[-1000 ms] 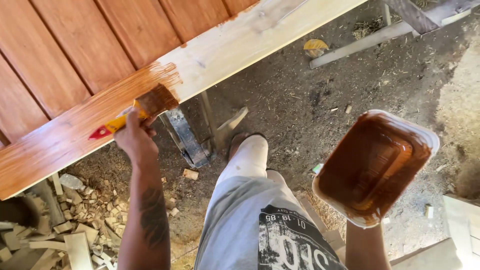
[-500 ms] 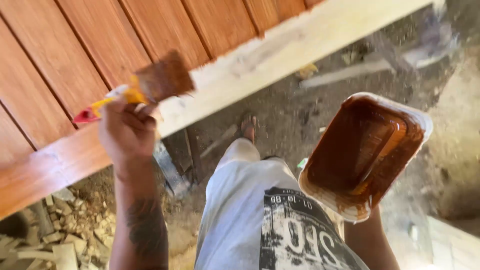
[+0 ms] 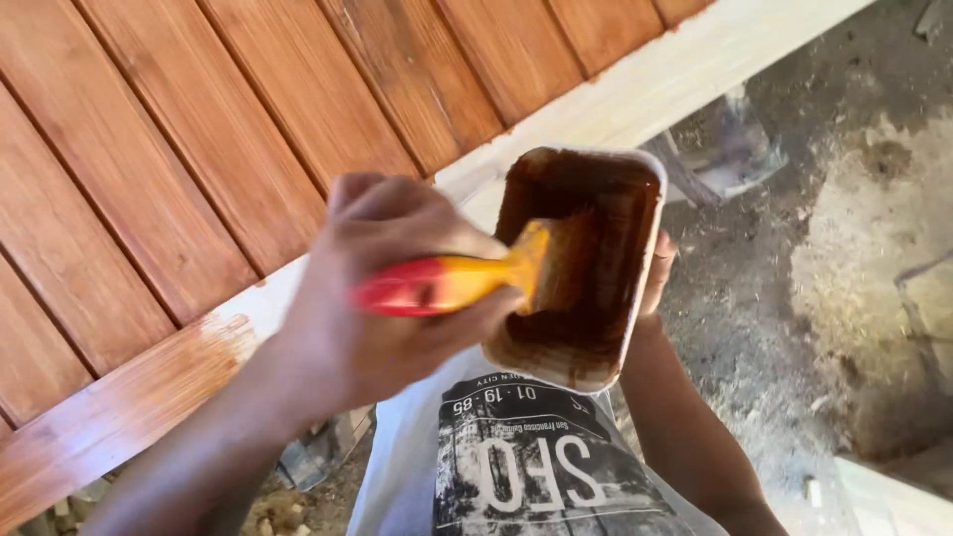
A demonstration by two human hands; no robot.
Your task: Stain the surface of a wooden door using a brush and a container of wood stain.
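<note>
While left hand [image 3: 382, 298] clamps brush [image 3: 467, 281] in stain tub [image 3: 586, 268], right hand [image 3: 657, 273] cups tub; load bristles lightly, wipe excess on rim.

Stained reddish-brown wooden boards [image 3: 248, 129] with grooves between them fill the area above and left of the hands. A pale unstained rail [image 3: 715, 60] edges them. Right of the hands lies a grey dirt floor [image 3: 854, 248], sunlit, with rubble [image 3: 273, 511] below.
</note>
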